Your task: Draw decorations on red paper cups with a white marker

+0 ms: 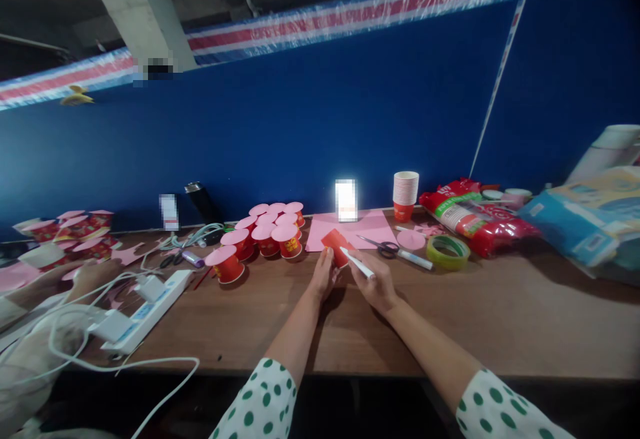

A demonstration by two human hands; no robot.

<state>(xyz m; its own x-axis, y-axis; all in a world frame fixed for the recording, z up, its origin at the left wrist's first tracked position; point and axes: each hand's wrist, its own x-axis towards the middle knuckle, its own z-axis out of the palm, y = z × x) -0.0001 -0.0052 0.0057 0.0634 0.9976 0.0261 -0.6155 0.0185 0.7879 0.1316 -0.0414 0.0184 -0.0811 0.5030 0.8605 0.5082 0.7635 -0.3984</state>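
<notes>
My left hand (325, 272) is closed around a red paper cup (334, 244), which is tilted on its side above the table. Between the fingers of my right hand (377, 285) is a white marker (359, 264), its tip against or very near the cup's side; contact is hard to make out. Behind both hands lies a pink paper sheet (373, 225). Black-handled scissors (385, 247) rest at its right edge, beside another white marker (415, 259). Several red cups topped with pink paper discs (267, 242) stand to the left.
At the back are a lit phone (346, 200) and a stack of paper cups (405, 192). Tape (448, 252), a red plastic package (480, 219) and a blue package (580, 219) lie right. Left are a power strip (150, 312), loose cables and a co-worker's hands (93, 279).
</notes>
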